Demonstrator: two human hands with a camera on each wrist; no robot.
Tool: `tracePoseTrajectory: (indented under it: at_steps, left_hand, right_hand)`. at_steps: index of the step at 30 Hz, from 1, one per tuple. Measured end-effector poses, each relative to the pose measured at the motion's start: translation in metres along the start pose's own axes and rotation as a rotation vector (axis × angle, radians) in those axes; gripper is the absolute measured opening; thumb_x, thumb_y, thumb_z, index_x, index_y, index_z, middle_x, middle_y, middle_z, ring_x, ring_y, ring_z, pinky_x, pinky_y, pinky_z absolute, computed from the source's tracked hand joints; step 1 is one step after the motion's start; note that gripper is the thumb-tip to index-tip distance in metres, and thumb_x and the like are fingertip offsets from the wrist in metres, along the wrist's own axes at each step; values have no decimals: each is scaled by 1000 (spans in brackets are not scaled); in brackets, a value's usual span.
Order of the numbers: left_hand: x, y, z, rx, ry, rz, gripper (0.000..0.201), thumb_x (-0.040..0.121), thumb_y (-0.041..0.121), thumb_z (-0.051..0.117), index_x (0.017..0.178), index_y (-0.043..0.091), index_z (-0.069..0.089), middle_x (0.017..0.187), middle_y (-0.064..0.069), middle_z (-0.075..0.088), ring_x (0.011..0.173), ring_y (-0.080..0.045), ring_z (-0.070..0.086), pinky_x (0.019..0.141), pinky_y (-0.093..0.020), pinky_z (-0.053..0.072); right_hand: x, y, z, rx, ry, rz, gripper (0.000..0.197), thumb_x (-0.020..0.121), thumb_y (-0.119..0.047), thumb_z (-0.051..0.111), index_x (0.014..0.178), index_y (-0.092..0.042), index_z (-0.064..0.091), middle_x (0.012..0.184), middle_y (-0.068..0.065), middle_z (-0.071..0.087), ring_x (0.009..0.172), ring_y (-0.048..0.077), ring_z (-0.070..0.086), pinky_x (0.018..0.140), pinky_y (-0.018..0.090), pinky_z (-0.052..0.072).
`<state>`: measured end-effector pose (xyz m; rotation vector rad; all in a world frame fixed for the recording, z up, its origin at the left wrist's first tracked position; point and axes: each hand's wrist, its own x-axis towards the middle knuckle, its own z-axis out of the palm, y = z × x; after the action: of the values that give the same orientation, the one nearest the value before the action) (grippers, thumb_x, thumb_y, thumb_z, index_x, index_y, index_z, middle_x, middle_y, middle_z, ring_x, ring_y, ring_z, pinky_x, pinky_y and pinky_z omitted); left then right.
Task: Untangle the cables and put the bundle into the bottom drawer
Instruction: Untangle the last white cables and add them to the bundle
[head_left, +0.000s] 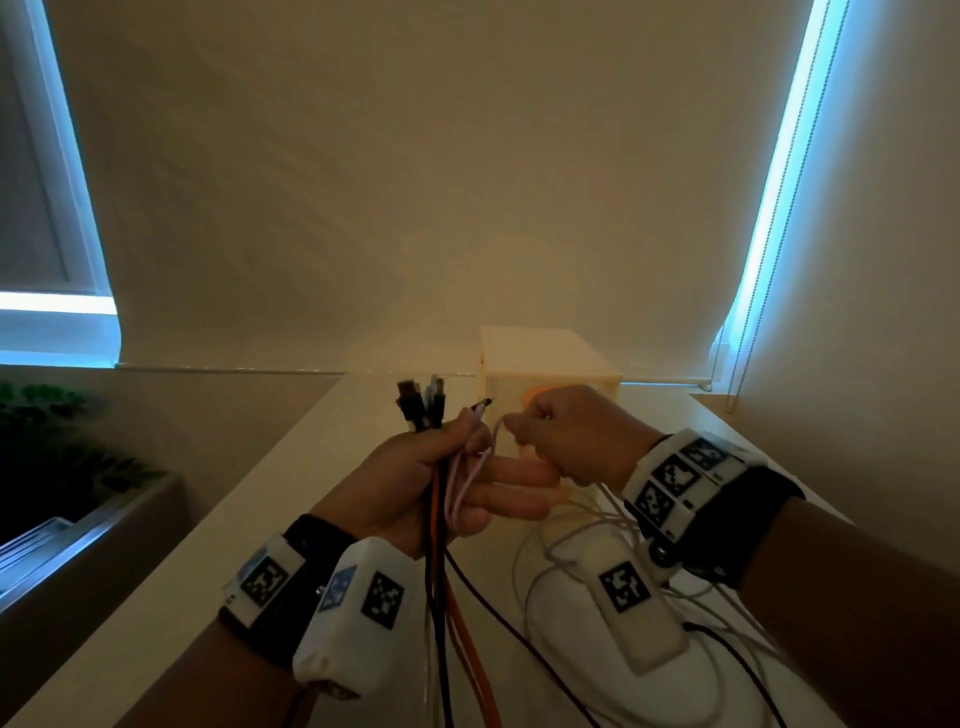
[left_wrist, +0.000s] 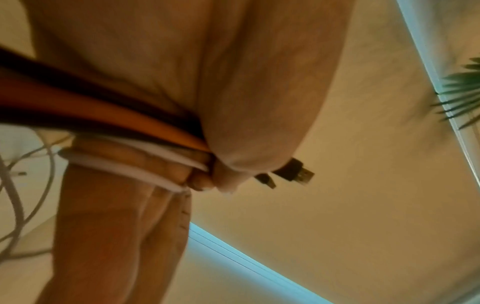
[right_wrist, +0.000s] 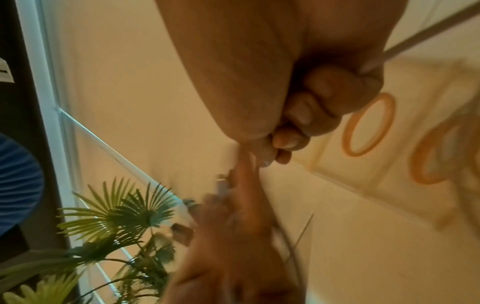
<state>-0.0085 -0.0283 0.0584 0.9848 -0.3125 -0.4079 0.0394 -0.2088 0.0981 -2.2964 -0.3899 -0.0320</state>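
My left hand (head_left: 441, 467) grips a bundle of cables (head_left: 439, 571), black, orange and pale, with several plug ends (head_left: 421, 405) sticking up above the fist. In the left wrist view the orange and black cables (left_wrist: 103, 115) run under the thumb and a USB plug (left_wrist: 298, 172) pokes out. My right hand (head_left: 561, 431) is fisted just right of it and pinches a thin pale pink cable (head_left: 496, 441) that loops down to the left hand. The small drawer unit (head_left: 545, 358) stands behind both hands; its orange ring handles (right_wrist: 369, 125) show in the right wrist view.
Loose white and black cables (head_left: 571, 551) lie looped on the white tabletop (head_left: 322, 452) below my right wrist. A roller blind (head_left: 415, 182) hangs behind, its bead chain (head_left: 748, 312) at the right. A green plant (head_left: 47, 426) stands at the left, off the table.
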Motion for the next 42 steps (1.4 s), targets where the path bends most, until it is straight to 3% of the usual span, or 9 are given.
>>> tracePoseTrajectory:
  at_steps: [4,7,10,15,20,28,34,39,42]
  left_hand:
    - [15,-10,-8,-60,127,73,43,106,38,43,78,7,54,119,-28,67,101,-41,71,70,-38,63]
    - [18,-6,-10,-231,161,220,44,106,42,41,74,11,47,102,-21,66,86,-31,68,79,-42,56]
    - [16,-1,-7,-360,122,291,49,108,45,33,73,13,44,127,-30,64,115,-40,66,96,-52,53]
    - [15,1,-10,-477,95,365,43,107,40,36,77,11,44,125,-27,66,89,-29,76,73,-34,64]
    - [9,4,-17,-435,4,272,39,107,40,38,80,14,45,97,-15,75,46,-10,59,40,-20,50]
    - [3,7,-19,-340,-391,172,28,110,36,33,95,13,39,98,-22,71,55,-17,66,44,-20,47]
    - [3,-9,-7,-75,-182,49,41,105,39,35,79,11,51,104,-32,71,70,-33,75,44,-27,56]
    - [6,-11,0,5,-77,54,39,106,37,38,81,9,50,120,-36,65,105,-47,69,73,-44,64]
    - [8,-10,-1,-30,28,150,34,104,36,44,87,8,53,95,-22,66,84,-35,71,72,-45,62]
  right_hand:
    - [-14,-24,2,100,-28,-30,32,97,-35,57,78,-11,67,54,0,55,40,12,44,43,22,35]
    - [-36,-33,13,171,-209,-48,24,99,-19,50,90,-5,67,55,2,52,36,7,40,39,19,31]
    - [-53,-21,28,99,-283,-149,18,100,-11,47,100,-5,64,62,0,50,43,2,40,44,15,33]
    - [-65,12,29,143,-302,-63,31,104,-29,44,84,-12,60,60,0,48,45,4,41,43,16,35]
    - [-68,32,15,154,-308,-20,28,104,-25,44,85,-8,55,64,11,42,46,8,36,41,18,29]
    - [-53,51,17,-163,-231,28,40,103,-41,41,95,-6,58,65,-10,45,47,-2,41,49,15,31]
    - [-36,3,-4,234,-157,117,24,104,-25,42,85,-14,52,56,-2,37,41,9,32,38,21,24]
    - [-40,-36,-12,357,-153,34,20,101,-14,47,92,-5,61,52,-2,42,34,5,35,35,18,27]
    - [-46,-39,-1,262,-167,-22,17,99,-14,50,97,-6,65,59,3,54,38,9,45,40,22,40]
